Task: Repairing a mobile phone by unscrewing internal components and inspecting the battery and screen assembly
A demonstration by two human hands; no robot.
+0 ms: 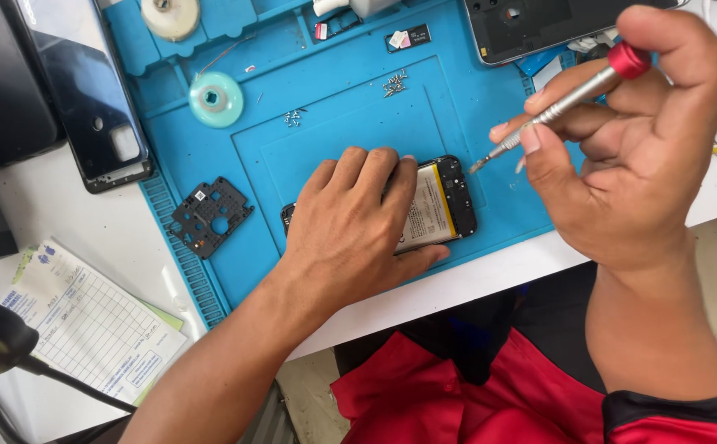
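The opened smartphone (440, 201), battery exposed in its black frame, lay on the blue repair mat (506, 205) under the flattened, empty left hand (350, 222), while the right hand (629, 156) pinched a red-capped precision screwdriver (568, 99) just beyond it.

Opened phone (440, 201) on mat (498, 205), perforated plate (209, 215) left, probably screws (394, 83) behind.

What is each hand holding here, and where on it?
Right hand grips a screwdriver along its shaft, below the red cap. Left hand presses flat on the opened phone.
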